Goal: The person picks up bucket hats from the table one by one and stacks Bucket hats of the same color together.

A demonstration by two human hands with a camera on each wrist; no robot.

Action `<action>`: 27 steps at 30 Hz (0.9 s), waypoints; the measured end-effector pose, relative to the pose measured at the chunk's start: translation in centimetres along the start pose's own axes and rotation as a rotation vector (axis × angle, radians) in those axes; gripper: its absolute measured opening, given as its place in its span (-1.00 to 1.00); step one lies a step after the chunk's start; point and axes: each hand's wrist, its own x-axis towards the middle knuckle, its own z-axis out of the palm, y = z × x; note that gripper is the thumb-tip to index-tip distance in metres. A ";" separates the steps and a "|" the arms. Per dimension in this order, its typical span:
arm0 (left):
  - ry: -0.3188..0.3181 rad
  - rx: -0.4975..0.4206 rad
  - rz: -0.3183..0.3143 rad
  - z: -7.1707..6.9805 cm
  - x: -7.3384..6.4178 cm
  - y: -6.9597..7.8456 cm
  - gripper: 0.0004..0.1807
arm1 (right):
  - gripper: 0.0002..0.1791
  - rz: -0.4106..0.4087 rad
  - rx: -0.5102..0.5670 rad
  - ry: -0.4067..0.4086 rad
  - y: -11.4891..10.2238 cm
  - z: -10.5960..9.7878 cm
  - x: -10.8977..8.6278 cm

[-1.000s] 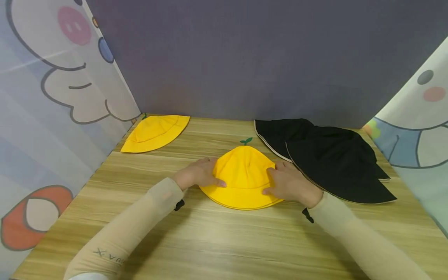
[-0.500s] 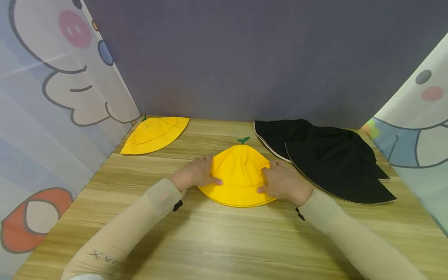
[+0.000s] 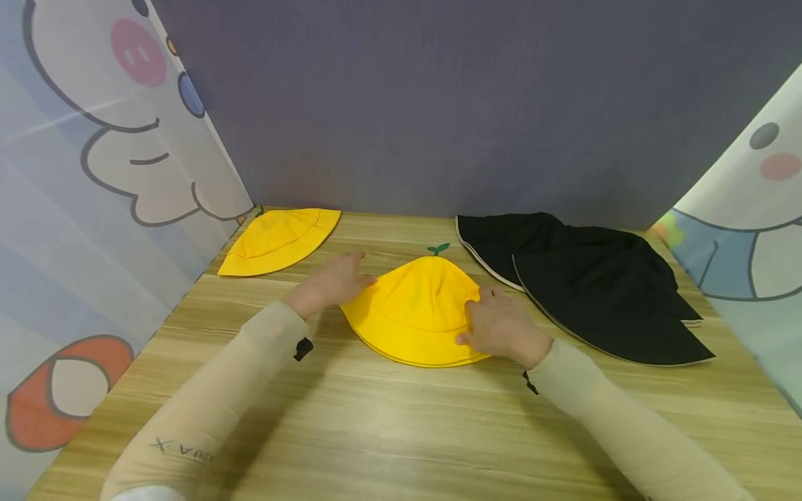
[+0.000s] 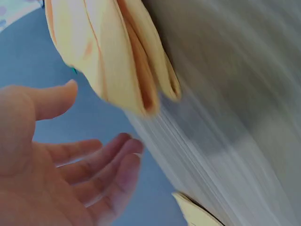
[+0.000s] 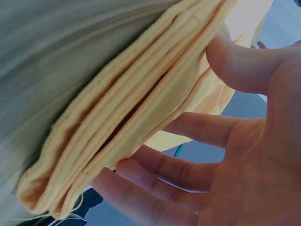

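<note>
A yellow bucket hat (image 3: pixel 426 313) with a green sprout on its crown lies folded flat at the middle of the table. My left hand (image 3: pixel 332 284) is beside its left edge, fingers spread and apart from the cloth in the left wrist view (image 4: pixel 89 165). At the hat's right side, my right hand (image 3: pixel 501 325) holds the edge, thumb over the brim and fingers behind. The right wrist view shows the stacked layers of the brim (image 5: pixel 127 108) between that thumb and the fingers.
Another yellow bucket hat (image 3: pixel 278 240) lies at the back left, near the patterned side wall. Overlapping black bucket hats (image 3: pixel 601 292) lie at the right, close to my right hand. A grey panel (image 3: pixel 407 111) stands along the table's far edge.
My left hand has let go of the yellow hat and moved left and away from me. The hat and my right hand have shifted slightly left.
</note>
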 end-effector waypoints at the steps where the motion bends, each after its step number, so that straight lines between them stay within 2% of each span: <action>1: 0.017 -0.010 -0.008 -0.2 0.3 -0.4 -0.19 | -0.42 0.002 -0.003 -0.002 0.0 0.0 0.0; 4: 0.079 0.010 -0.025 -0.7 1.0 -1.7 -0.22 | -0.41 0.004 -0.005 -0.006 -0.2 -0.1 -0.1; 9: 0.210 0.106 -0.044 -1.6 1.7 -4.2 -0.33 | -0.41 0.006 -0.007 -0.011 -0.3 -0.1 0.0; 14: 0.285 0.157 -0.082 -2.8 2.3 -7.2 -0.40 | -0.43 0.010 -0.002 -0.024 -0.3 -0.1 0.1; 22: 0.327 0.283 -0.175 -4.2 1.8 -10.8 -0.45 | -0.40 0.011 -0.007 -0.029 -0.3 -0.1 0.2; 24: 0.316 0.288 -0.210 -4.4 1.6 -11.6 -0.42 | -0.40 0.012 -0.010 -0.027 -0.3 -0.1 0.2; 27: 0.274 0.247 -0.300 -4.8 1.2 -12.7 -0.35 | -0.41 0.008 -0.011 -0.020 -0.3 0.0 0.1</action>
